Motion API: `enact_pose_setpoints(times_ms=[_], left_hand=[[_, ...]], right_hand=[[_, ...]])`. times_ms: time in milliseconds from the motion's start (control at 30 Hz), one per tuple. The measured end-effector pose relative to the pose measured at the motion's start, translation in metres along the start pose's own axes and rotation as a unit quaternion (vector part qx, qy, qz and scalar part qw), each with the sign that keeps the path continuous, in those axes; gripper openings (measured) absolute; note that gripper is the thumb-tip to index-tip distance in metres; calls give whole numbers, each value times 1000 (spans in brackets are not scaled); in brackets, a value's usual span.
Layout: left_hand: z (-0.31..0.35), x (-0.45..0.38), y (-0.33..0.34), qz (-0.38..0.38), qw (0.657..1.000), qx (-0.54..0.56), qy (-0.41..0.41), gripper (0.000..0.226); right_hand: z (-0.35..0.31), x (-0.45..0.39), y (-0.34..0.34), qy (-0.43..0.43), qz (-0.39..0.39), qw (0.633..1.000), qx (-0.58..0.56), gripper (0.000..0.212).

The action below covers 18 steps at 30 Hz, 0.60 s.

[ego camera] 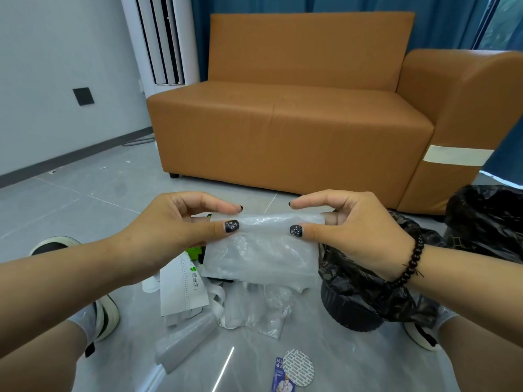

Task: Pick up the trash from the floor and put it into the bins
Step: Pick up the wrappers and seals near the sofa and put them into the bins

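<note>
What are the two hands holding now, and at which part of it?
A clear plastic bag, pinched along its top edge: left hand at the left corner, right hand at the right corner.

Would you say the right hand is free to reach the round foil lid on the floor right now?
Probably not yet: the right hand and left hand both pinch the clear plastic bag; the foil lid itself lies uncovered.

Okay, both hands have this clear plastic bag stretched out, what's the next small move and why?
Probably swing the clear plastic bag right and drop it into the nearer black-lined bin. The left hand and right hand pinch its top edge off the floor, and that bin sits open just beside it.
</note>
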State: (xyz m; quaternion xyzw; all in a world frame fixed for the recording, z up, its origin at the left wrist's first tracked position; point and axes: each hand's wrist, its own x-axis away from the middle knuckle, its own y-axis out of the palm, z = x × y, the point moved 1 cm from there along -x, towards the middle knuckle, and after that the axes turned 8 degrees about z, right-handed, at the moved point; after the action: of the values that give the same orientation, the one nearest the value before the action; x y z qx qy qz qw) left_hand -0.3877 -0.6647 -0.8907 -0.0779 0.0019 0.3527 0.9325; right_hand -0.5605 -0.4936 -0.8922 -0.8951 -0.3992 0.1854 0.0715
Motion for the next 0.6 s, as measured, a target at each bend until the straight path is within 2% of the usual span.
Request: enact_pose_setpoints(times_ms=[100, 200, 367, 467, 600], left_hand=[[0, 0, -2, -13, 1000, -7, -14, 36], [-1, 1, -1, -29, 999, -4, -29, 28], [-3, 0, 0, -40, 998, 19, -36, 21], [-2, -1, 0, -32, 999, 23, -21, 19], [-1, 0, -2, -36, 999, 14, -3, 11]], right_hand=[[-1, 0, -1, 3, -6, 1000, -8, 17], [-4, 3, 2, 4, -18, 1000, -22, 10], [1, 3, 3, 10, -6, 999, -43, 18], [2, 1, 2, 27, -11, 997, -66, 13], [4, -1, 1, 36, -11, 997, -61, 22]])
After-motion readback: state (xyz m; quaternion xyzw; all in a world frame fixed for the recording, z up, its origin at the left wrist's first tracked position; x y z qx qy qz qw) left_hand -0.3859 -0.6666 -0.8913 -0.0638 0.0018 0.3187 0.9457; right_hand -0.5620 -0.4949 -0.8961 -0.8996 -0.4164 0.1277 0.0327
